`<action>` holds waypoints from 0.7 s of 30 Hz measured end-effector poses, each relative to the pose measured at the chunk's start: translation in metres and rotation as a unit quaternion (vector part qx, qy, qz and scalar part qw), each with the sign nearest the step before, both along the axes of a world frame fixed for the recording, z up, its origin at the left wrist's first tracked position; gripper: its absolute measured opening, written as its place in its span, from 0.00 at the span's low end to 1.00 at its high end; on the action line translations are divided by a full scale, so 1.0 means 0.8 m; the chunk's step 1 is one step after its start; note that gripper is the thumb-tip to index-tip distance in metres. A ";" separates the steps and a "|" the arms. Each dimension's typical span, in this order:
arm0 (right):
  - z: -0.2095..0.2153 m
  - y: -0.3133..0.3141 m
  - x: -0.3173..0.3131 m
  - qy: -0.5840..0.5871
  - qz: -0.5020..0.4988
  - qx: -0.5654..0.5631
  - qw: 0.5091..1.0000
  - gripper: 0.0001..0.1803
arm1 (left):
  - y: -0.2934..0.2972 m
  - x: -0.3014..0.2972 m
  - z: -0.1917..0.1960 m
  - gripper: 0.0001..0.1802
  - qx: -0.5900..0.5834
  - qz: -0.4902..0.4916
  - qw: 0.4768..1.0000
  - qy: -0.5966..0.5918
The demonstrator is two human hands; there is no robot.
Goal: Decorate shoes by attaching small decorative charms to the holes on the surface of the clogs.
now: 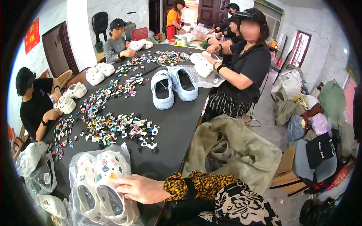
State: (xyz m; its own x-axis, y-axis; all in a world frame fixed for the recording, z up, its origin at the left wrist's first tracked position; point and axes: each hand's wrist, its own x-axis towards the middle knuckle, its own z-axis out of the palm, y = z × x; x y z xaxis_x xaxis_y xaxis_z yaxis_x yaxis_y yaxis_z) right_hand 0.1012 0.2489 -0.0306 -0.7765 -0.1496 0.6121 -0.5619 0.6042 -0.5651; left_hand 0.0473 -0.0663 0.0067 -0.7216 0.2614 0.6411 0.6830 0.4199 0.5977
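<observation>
My right hand (141, 188) reaches in from the right, in a yellow-and-black patterned sleeve. Its fingers are bent over the side of a white clog (113, 169), and their tips are partly hidden. That clog and its mate (86, 169) lie side by side in a clear plastic bag (126, 150). Colourful shoe charms sit on their toes. Just beyond the bag, a pile of loose charms (120, 130) spreads over the black tabletop (173, 128). My left hand does not show.
Light blue clogs (162, 90) stand farther up the table. An open olive sack (249, 150) holding clogs sits at the table's right edge. More bagged clogs (41, 169) lie at the left. Co-workers sit around the table, one (241, 71) handling white clogs. Bags and a chair (301, 158) crowd the right.
</observation>
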 end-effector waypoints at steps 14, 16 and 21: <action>0.004 0.011 -0.006 0.032 -0.014 -0.004 0.999 0.16 | 0.025 0.029 -0.002 0.19 -0.266 -0.189 0.942 0.076; 0.013 0.007 -0.011 0.060 -0.013 0.053 0.997 0.16 | 0.030 0.030 0.007 0.32 -0.343 -0.114 0.929 0.076; 0.017 0.025 0.003 -0.004 -0.043 0.014 0.999 0.16 | 0.056 -0.027 -0.009 0.22 -0.229 -0.091 0.955 0.164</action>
